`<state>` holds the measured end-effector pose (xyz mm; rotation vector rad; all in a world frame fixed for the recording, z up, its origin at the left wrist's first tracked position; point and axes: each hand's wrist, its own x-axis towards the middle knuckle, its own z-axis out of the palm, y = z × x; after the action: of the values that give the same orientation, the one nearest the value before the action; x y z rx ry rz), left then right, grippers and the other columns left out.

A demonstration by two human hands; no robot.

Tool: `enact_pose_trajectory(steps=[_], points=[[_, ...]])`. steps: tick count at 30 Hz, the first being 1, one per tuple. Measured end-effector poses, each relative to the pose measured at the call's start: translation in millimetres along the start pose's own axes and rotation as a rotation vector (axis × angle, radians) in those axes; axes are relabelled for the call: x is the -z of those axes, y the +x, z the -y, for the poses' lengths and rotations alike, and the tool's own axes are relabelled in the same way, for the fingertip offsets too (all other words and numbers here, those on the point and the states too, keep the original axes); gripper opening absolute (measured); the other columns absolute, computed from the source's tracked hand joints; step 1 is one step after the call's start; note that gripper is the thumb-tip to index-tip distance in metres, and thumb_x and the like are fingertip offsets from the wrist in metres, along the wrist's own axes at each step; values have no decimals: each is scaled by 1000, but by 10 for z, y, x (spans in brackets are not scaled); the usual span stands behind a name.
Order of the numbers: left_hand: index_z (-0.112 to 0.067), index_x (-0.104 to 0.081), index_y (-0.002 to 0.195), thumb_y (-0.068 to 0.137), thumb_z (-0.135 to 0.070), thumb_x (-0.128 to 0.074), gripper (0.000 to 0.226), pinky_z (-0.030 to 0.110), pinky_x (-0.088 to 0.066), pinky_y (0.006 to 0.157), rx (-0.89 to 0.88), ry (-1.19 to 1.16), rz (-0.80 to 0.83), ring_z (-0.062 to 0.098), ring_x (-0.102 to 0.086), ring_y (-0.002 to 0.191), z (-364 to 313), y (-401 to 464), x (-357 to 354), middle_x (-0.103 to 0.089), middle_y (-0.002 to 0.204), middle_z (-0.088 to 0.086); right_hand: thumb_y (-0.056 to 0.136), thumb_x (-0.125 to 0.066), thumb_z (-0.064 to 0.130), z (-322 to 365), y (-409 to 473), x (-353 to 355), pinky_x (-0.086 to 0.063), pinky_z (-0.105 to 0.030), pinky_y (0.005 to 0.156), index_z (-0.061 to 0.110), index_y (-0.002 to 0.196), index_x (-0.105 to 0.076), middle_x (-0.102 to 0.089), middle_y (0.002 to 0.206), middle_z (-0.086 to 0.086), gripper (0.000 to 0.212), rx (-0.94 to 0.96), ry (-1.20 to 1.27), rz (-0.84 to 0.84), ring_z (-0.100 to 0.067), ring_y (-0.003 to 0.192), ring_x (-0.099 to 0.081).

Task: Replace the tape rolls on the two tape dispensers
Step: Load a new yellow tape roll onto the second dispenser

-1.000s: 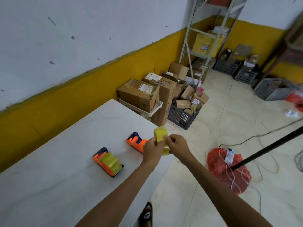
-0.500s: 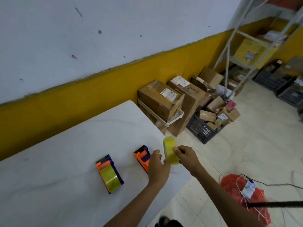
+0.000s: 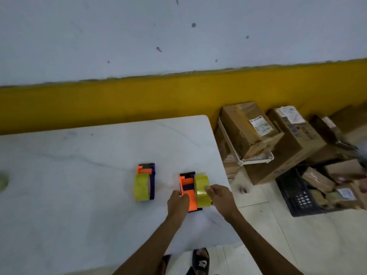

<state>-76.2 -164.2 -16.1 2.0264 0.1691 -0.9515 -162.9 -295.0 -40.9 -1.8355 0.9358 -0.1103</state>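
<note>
Two orange and dark blue tape dispensers lie on the white table (image 3: 79, 175). The left dispenser (image 3: 146, 170) carries a yellow tape roll (image 3: 141, 187). My left hand (image 3: 177, 199) grips the near end of the right dispenser (image 3: 187, 188). My right hand (image 3: 219, 197) holds a second yellow tape roll (image 3: 202, 188) upright against that dispenser's right side. Whether this roll sits on the dispenser's hub cannot be told.
The table's right edge runs just past my right hand. Beyond it on the floor stand cardboard boxes (image 3: 250, 128), a white tray (image 3: 256, 158) and a dark crate (image 3: 297, 193) of parcels. A yellowish object (image 3: 3, 182) shows blurred at the table's left edge.
The camera swung left and down. My hands brought the yellow roll from the air down against the right dispenser, and my left hand took hold of that dispenser.
</note>
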Motion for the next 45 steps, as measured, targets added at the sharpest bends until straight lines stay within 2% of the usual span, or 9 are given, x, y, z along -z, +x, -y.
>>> enact_pose_trajectory(steps=[3, 6, 10, 16, 22, 27, 31, 38, 45], points=[[-9, -52, 85, 88, -15, -42, 12, 27, -32, 55, 42, -9, -12, 14, -42, 62, -47, -62, -89, -49, 77, 3, 87, -54, 44, -29, 23, 13, -52, -46, 62, -3, 64, -52, -49, 56, -13, 53, 28, -22, 58, -16, 57, -49], [-11, -47, 65, 85, -11, -41, 21, 27, -31, 53, 104, -82, -49, 17, -41, 60, -89, -67, -95, -45, 67, 3, 86, -54, 45, -62, 14, 5, -50, -41, 61, -5, 67, -53, -48, 57, -9, 53, 29, -44, 97, -16, 58, -48], [-3, -57, 79, 83, -18, -47, 19, 27, -37, 57, 182, -211, -23, 20, -47, 63, -123, -15, -71, -54, 73, 9, 89, -57, 40, -78, 46, -18, -55, -48, 70, -5, 74, -61, -60, 69, -25, 48, -11, -25, 124, -19, 64, -55], [-6, -65, 108, 78, -25, -48, 39, 45, -56, 90, 170, -332, 28, 34, -67, 99, -188, 125, -20, -70, 106, 17, 90, -57, 41, 9, 60, -118, -56, -48, 75, -1, 74, -65, -57, 60, -6, 46, -16, -25, 150, -21, 65, -58], [-11, -54, 83, 64, -23, -53, 23, 36, -44, 68, 146, -188, 53, 24, -51, 77, -167, 154, 0, -50, 84, 11, 90, -57, 36, 148, -42, -318, -57, -51, 76, -3, 79, -64, -63, 71, -19, 42, -48, -41, 159, -32, 73, -63], [-10, -55, 80, 83, -21, -54, 12, 31, -41, 64, 55, -111, 73, 22, -51, 73, -112, 130, 27, -52, 79, 8, 91, -55, 31, 288, 33, -305, -60, -46, 79, 7, 88, -59, -59, 83, -8, 25, -212, 68, 136, -26, 82, -60], [-13, -41, 67, 87, -27, -51, 27, 26, -32, 52, -3, -22, 47, 17, -40, 60, -80, 195, 28, -38, 65, 2, 89, -56, 20, 450, 405, -232, -39, -25, 73, 7, 106, -62, -61, 91, -6, 22, 52, -281, 96, -20, 85, -55], [-16, -32, 56, 91, -31, -46, 40, 33, -35, 62, -155, 150, 25, 20, -39, 61, -11, 243, 48, -33, 59, 2, 82, -53, 8, 759, 1065, -359, -45, -31, 73, 4, 89, -74, -71, 97, -10, 22, 304, -842, 624, -25, 87, -62], [-16, -32, 53, 94, -42, -43, 50, 28, -31, 51, -235, 275, -27, 13, -36, 49, 34, 339, 38, -33, 52, -1, 81, -55, 16, 665, 1196, -468, -48, -35, 64, -4, 82, -73, -67, 76, -17, 27, 303, -929, 597, -29, 68, -60]])
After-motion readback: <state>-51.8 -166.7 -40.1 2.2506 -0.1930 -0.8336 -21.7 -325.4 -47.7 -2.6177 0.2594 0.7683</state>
